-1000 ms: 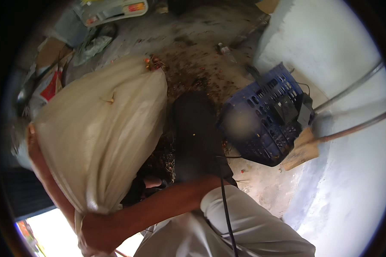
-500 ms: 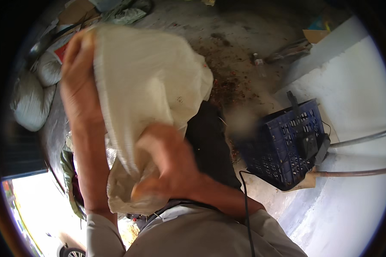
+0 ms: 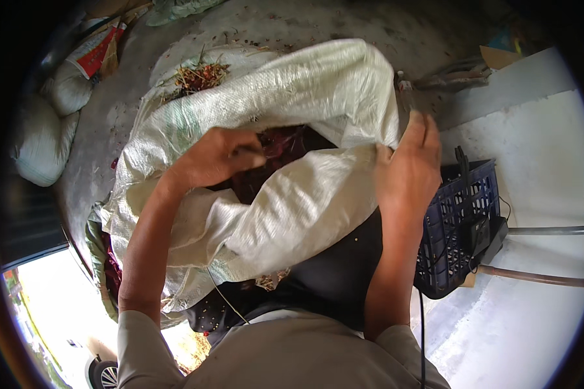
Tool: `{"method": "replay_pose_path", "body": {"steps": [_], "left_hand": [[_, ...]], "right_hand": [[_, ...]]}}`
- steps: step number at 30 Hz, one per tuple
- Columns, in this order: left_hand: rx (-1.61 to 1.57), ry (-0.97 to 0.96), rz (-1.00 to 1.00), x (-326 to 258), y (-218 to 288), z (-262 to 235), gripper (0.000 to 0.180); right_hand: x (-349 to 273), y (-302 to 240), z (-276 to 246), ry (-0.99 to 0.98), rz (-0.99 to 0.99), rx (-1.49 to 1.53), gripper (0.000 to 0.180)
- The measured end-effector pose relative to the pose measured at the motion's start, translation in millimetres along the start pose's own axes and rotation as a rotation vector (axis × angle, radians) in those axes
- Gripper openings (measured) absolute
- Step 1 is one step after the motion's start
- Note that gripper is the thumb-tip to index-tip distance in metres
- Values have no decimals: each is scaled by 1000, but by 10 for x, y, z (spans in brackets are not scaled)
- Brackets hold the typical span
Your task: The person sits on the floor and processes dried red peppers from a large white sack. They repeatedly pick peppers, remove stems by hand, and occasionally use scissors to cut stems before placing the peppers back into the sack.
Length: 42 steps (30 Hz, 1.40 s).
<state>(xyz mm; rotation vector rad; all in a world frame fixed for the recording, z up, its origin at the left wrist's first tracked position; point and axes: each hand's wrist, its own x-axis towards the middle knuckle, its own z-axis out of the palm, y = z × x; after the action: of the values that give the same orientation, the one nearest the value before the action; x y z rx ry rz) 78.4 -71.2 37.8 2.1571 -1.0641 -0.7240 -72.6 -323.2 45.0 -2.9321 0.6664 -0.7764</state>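
The white sack [image 3: 305,211] fills the middle of the frame, bunched and creased, its mouth gaping between my two hands. Inside that mouth, just right of my left hand, dark red stuff [image 3: 285,141] shows; I can't make out what it is.

My left hand [image 3: 217,157] is over the left part of the mouth, fingers half curled and the forearm crossing the sack from the lower left. I can't tell whether those fingers have hold of any cloth. My right hand [image 3: 410,159], right of centre, has the sack's right edge pinched at the thumb, while its fingers point up the frame, fairly straight.

Beyond the sack, at upper left, lies a clump of red and straw-coloured stalks [image 3: 198,76]. A bottle [image 3: 405,94] is just above my right hand. The blue crate [image 3: 457,207] stands to the right of my right forearm, near the pale wall [image 3: 551,136]. Full bags [image 3: 45,155] sit at the left edge, below a red-and-white packet [image 3: 97,55]. A wheel [image 3: 105,375] shows at lower left.
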Motion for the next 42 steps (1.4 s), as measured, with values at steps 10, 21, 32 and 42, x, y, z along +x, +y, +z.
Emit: {"method": "replay_pose_path", "body": {"steps": [10, 21, 32, 42], "left_hand": [[472, 484, -172, 681, -1273, -1121, 44], [733, 468, 58, -310, -990, 442, 52], [457, 257, -89, -689, -1289, 578, 26], [622, 125, -64, -554, -861, 543, 15]], "right_hand": [[114, -784, 556, -695, -408, 295, 28], [812, -1156, 1599, -565, -282, 287, 53], [475, -1543, 1004, -835, -678, 231, 50], [792, -1597, 1628, -689, -593, 17, 51]]}}
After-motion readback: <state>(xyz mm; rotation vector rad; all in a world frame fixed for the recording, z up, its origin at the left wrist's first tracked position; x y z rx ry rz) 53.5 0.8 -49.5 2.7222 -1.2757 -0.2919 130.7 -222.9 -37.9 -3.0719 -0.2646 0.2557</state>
